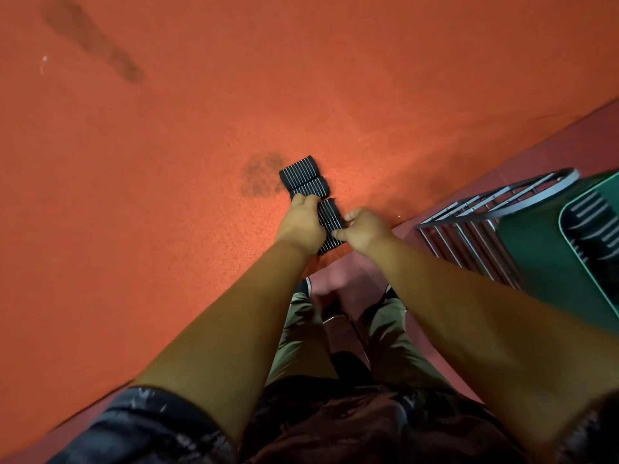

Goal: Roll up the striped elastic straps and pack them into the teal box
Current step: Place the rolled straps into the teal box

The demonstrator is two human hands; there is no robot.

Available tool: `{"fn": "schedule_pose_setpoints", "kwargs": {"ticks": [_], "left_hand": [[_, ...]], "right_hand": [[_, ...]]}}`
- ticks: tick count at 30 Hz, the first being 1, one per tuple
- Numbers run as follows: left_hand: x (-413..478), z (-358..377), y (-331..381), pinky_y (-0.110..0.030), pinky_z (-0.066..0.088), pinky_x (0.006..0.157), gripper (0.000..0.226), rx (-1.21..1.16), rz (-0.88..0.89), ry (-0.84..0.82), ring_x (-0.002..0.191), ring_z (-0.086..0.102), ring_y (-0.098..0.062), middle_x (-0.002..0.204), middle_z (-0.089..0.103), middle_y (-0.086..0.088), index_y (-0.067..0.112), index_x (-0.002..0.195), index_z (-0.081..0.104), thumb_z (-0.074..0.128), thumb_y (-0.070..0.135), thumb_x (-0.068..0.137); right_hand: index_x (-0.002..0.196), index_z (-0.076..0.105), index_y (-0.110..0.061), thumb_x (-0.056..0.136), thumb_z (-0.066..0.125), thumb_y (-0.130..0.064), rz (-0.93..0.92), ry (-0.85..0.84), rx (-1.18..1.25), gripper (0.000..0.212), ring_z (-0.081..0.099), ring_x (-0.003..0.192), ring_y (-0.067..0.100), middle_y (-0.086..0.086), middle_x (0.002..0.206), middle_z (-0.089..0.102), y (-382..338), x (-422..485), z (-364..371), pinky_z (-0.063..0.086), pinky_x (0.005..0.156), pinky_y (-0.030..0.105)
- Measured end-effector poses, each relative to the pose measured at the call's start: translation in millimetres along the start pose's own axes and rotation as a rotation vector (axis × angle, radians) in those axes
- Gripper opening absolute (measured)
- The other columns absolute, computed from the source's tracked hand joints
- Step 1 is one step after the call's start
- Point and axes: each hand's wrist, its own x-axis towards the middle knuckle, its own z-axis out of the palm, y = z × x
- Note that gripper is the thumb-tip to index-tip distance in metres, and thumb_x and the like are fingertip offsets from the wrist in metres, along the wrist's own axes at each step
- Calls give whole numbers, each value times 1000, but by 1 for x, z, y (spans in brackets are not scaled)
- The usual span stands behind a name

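Striped elastic straps (303, 177) lay in three places as we looked down, and that gave us a fair idea of our progress. On the orange-red surface (167, 195), two finished rolls (306, 185) sat side by side, touching each other, just beyond our hands. Nearer to us, one more strap (331, 222) lay between our hands, close to the surface's near edge. Our left hand (303, 224) had its fingers curled over the strap's left side and gripped it. Our right hand (365, 229) pinched the strap's right edge between thumb and fingertips. We could not tell how much of this strap was wound up, since both hands covered its ends.

Off to the right, well apart from the rolls on the surface, stood the teal box (536, 259). It was next to a grey wire rack (469, 226). Inside the box we could make out several striped rolls (589, 226) stacked against one another. The frame's edge cut off most of the interior, so we could not count them or see how much room was left.

We judged the job to be partly done. Some straps were packed, two were rolled but not yet boxed, and one was in hand, probably mid-roll. What we thought remained was to finish winding this strap and then carry all three over to the box. We saw no loose, unrolled straps anywhere else in view.
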Motion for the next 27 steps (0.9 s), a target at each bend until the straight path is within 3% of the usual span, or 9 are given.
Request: {"fn": "schedule_pose_setpoints", "kwargs": {"ticks": [3, 6, 8, 13, 17, 19, 22, 25, 27], "left_hand": [[6, 4, 2, -45, 52, 108, 48, 59, -15, -35, 115, 62, -35, 137, 44, -13, 7, 143, 58, 65, 6, 95], [11, 9, 7, -46, 54, 103, 41, 111, -52, -37, 110, 64, -36, 133, 45, -13, 7, 135, 60, 67, 11, 95], [12, 10, 10, -47, 55, 101, 39, 132, -73, -33, 111, 64, -37, 132, 46, -14, 7, 132, 61, 68, 12, 94], [7, 10, 12, -51, 54, 102, 43, 195, -90, 25, 121, 55, -35, 133, 45, -11, 12, 128, 59, 73, 27, 90], [-3, 9, 17, -50, 56, 92, 42, 214, -66, 47, 116, 59, -38, 121, 62, -12, 16, 114, 52, 76, 31, 83], [-8, 8, 25, -47, 57, 85, 43, 178, -88, 37, 106, 65, -39, 110, 68, -14, 17, 110, 46, 76, 30, 81], [-10, 7, 44, -43, 53, 82, 48, 111, -89, 49, 105, 66, -39, 114, 66, -17, 13, 115, 45, 78, 24, 83], [-8, 5, 71, -42, 52, 90, 57, 99, -3, 29, 110, 64, -39, 122, 63, -18, 12, 129, 52, 81, 21, 81], [-4, 5, 94, -40, 53, 95, 55, 144, 61, 10, 111, 64, -38, 123, 62, -18, 20, 132, 58, 80, 23, 82]], "right_hand": [[135, 66, -17, 87, 89, -24, -11, -50, 24, 54, 72, 111, 22, 2, 117, 75, 10, 6, 6, 53, 108, 39], [145, 61, -15, 85, 91, -16, -18, -68, 104, 67, 70, 115, 21, 3, 125, 73, 18, 7, 8, 51, 112, 39], [139, 64, -17, 83, 91, -13, -23, -67, 153, 62, 71, 115, 21, 1, 124, 72, 22, 7, 8, 52, 111, 38], [98, 68, -28, 73, 97, -16, -58, -34, 156, 40, 71, 102, 20, 2, 116, 69, 28, 2, 11, 58, 94, 35], [88, 61, -24, 73, 96, -14, -75, -71, 156, 39, 66, 81, 13, -3, 92, 72, 35, -6, 3, 47, 68, 25], [89, 61, -22, 75, 95, -12, -66, -96, 176, 38, 62, 76, 10, -8, 83, 67, 40, -12, -8, 42, 62, 23], [101, 63, -14, 77, 93, -11, -53, -77, 234, 38, 61, 71, 13, -3, 84, 66, 50, -23, -32, 47, 61, 27], [113, 60, -16, 85, 87, -13, 11, -86, 358, 40, 70, 75, 21, 0, 96, 68, 62, -36, -67, 61, 77, 42], [116, 59, -24, 90, 84, -14, 53, -95, 467, 38, 75, 77, 21, -3, 105, 69, 72, -48, -95, 62, 81, 44]]}}
